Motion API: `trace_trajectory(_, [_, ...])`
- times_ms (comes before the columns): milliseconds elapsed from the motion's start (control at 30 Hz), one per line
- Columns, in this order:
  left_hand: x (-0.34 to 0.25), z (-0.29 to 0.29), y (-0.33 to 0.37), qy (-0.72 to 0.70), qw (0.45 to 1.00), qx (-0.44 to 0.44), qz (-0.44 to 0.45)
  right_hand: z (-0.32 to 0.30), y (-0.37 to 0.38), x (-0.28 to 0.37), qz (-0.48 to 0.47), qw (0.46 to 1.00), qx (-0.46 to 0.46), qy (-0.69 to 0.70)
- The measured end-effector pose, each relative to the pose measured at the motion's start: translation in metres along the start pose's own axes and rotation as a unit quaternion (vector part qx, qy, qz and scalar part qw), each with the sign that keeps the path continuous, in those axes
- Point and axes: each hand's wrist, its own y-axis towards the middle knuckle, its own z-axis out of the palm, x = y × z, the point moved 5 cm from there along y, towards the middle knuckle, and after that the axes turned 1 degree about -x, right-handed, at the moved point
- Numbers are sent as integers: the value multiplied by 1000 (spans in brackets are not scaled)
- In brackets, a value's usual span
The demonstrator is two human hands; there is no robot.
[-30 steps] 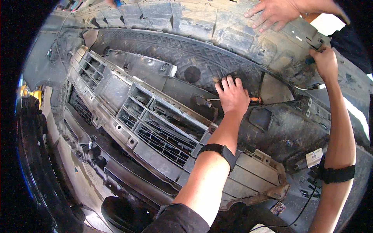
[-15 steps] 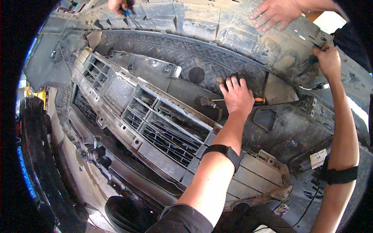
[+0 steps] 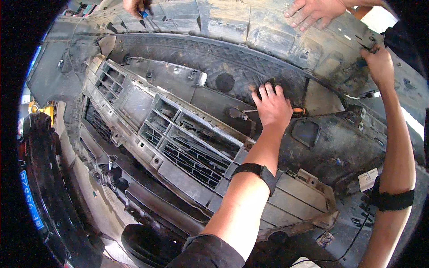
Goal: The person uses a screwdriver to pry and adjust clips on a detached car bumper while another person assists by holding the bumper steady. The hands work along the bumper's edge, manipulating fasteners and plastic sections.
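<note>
Fingers spread, my left hand lies on the dark inner side of a large, dirty car bumper cover. Beneath its palm lies a screwdriver; the thin shaft shows on one side and the orange-and-black handle on the other. My right hand is closed, fingers curled, against the bumper's upper right part. What its fingers hold is hidden. Left of my left forearm, a grey grille panel with slatted openings runs diagonally.
Across the bumper, another person's hand holds a blue-handled tool; their other hand rests flat on the bumper. A black car part with a blue plate stands at left. A white label sits by my right forearm.
My right hand has moved slightly up along the bumper. My left hand stays almost where it was, over the screwdriver. The other person's hands have barely shifted.
</note>
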Motion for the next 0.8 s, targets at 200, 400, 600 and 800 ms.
trace_trajectory(200, [1,0,0,-4,999,-40,13,-2,-1,5,-10,1000,-1,-7])
trace_trajectory(400, [0,0,0,-5,999,-42,14,0,2,3,2,999,27,-28])
trace_trajectory(600, [0,2,0,-1,999,-42,13,4,5,-4,-4,999,17,-31])
trace_trajectory(800, [1,2,1,0,999,-32,11,8,11,-10,6,998,43,-49])
